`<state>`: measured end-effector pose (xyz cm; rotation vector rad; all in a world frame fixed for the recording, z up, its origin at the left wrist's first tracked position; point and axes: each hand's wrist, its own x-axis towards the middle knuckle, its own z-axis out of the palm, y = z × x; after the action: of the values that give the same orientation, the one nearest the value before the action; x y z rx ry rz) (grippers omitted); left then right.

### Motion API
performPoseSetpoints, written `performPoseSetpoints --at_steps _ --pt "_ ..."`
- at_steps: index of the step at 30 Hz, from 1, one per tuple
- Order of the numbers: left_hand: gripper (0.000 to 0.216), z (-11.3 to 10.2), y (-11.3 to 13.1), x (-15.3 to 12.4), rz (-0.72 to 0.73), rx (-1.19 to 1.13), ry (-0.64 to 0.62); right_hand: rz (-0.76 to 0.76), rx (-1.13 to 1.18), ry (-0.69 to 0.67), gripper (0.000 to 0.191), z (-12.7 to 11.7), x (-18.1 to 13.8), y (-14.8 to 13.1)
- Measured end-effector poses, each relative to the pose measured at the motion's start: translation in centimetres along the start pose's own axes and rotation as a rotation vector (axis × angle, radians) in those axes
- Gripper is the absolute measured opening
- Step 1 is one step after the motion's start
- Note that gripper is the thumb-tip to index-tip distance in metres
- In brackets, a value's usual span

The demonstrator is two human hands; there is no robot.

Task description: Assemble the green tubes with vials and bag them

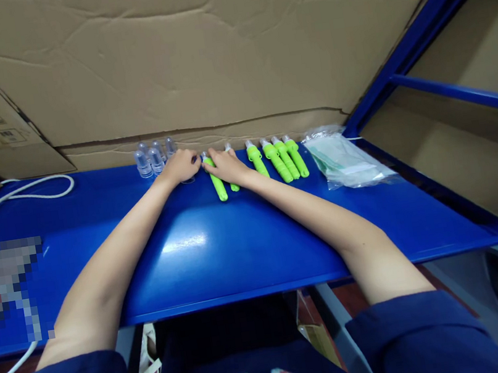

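green pen (217, 182) between both hands, left hand (182, 166) and right hand (226, 165) grasping it.

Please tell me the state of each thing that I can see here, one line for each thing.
Left hand: resting on the table, beside the clear caps.
Right hand: lying over a green pen.
Four green pens: lying side by side, untouched.
Clear caps: standing upright, grouped.
Plastic bags: lying flat.
White cable: looped.
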<state>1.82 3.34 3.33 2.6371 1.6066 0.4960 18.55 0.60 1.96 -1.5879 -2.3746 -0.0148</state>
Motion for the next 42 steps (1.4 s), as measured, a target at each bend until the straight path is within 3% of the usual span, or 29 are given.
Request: performPoseSetpoints --at_steps 4,11,15,25,34,42 --pt "0.028 0.4 -0.3 0.1 -0.036 -0.101 0.078 -0.008 0.022 0.016 0.037 0.0 0.0 0.1" --pt "0.02 0.3 -0.9 1.1 -0.224 -0.427 0.437 -0.058 0.088 0.086 0.029 0.4 0.1 0.3" --pt "0.018 0.0 -1.8 1.6 -0.246 -0.537 0.589 -0.103 0.114 0.073 0.026 0.5 0.1 -0.1" --pt "0.017 0.1 -2.1 1.7 -0.286 -0.591 0.586 -0.104 0.151 -0.007 0.032 -0.1 -0.2 -0.7" --pt "0.014 0.2 -3.3 2.0 -0.285 -0.531 0.77 -0.249 0.293 0.138 0.028 -0.2 -0.4 -1.0" --pt "0.021 0.4 -4.2 2.4 -0.296 -0.541 0.797 -0.287 0.321 0.211 0.03 -0.3 -0.4 -0.5"
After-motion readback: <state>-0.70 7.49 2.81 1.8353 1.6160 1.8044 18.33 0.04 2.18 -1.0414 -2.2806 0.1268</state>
